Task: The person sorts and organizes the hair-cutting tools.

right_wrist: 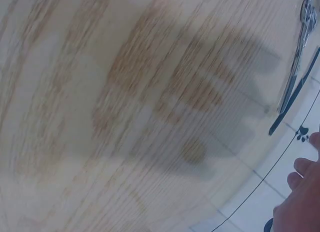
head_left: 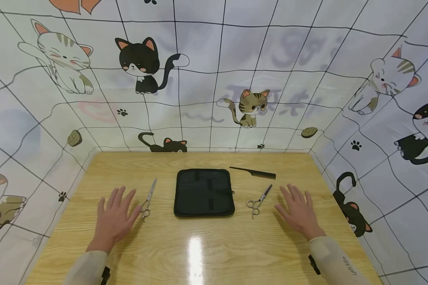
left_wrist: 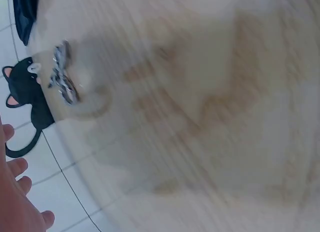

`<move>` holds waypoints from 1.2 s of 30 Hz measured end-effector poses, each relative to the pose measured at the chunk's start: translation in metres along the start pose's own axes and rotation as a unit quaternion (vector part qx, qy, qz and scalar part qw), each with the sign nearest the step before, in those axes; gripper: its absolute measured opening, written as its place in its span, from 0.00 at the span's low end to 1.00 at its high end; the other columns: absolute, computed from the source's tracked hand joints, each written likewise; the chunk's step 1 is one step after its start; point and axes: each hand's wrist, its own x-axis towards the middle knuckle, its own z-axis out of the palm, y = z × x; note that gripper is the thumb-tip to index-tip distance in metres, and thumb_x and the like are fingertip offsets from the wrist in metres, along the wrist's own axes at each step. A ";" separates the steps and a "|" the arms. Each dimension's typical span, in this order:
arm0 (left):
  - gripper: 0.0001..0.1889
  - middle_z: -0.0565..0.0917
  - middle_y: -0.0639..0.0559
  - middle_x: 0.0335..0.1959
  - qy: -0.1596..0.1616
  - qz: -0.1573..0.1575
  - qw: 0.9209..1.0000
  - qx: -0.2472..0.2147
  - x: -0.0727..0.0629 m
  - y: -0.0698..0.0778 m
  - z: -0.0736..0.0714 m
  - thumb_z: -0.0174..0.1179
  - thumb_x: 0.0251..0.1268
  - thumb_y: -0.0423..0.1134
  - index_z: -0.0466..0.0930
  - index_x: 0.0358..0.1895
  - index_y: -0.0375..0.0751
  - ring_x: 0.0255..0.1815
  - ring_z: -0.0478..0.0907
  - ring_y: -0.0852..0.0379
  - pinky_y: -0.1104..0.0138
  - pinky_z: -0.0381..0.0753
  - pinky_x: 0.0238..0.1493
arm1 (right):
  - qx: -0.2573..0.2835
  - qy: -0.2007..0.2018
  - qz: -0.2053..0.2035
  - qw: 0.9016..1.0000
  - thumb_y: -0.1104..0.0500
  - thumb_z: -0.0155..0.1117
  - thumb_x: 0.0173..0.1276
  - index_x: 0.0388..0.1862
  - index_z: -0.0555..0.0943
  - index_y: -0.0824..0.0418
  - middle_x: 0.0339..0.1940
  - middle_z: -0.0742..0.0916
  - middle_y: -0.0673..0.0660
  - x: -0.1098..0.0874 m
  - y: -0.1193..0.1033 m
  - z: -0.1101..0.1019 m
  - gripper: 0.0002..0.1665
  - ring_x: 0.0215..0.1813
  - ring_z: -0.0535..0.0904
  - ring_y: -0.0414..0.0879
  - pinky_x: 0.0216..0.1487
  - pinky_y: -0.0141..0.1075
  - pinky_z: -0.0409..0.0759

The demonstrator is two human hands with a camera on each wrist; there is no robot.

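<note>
My left hand is spread palm down over the left side of the table, fingers straight. Its thumb is close to the finger rings of a pair of silver hairdressing scissors, whose blades point away from me. On the right, my right hand is also spread with straight fingers, holding nothing. Left of it lies a pair of thinning scissors, with a dark tail comb behind. A black case lies in the middle between the hands. Both wrist views show shadows on the wood below the hands.
The light wooden table reflects a bright streak near the front. A white cloth with a grid and cartoon cats hangs behind it and along both sides. A small zip pull sticks out from the case's right edge.
</note>
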 end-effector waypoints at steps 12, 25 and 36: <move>0.27 0.68 0.39 0.68 0.043 0.032 0.999 -0.001 0.011 0.038 -0.001 0.54 0.68 0.55 0.73 0.64 0.44 0.71 0.61 0.40 0.37 0.56 0.66 | -0.033 0.013 -0.003 0.999 0.45 0.60 0.70 0.61 0.76 0.63 0.60 0.79 0.64 0.011 -0.032 0.009 0.29 0.62 0.73 0.62 0.63 0.60 0.67; 0.24 0.70 0.43 0.68 0.035 0.050 0.998 -0.034 0.019 0.076 0.021 0.54 0.68 0.55 0.76 0.61 0.47 0.71 0.63 0.43 0.40 0.57 0.68 | -0.035 -0.020 0.109 0.993 0.46 0.57 0.71 0.23 0.74 0.59 0.22 0.81 0.56 0.038 -0.069 0.022 0.22 0.29 0.77 0.54 0.35 0.51 0.76; 0.21 0.73 0.44 0.66 0.033 0.068 0.996 -0.044 0.016 0.095 0.036 0.54 0.69 0.55 0.78 0.58 0.48 0.70 0.65 0.43 0.40 0.60 0.67 | -0.051 -0.060 0.178 0.981 0.37 0.52 0.71 0.13 0.69 0.59 0.13 0.75 0.56 0.048 -0.073 0.029 0.34 0.19 0.73 0.51 0.28 0.48 0.73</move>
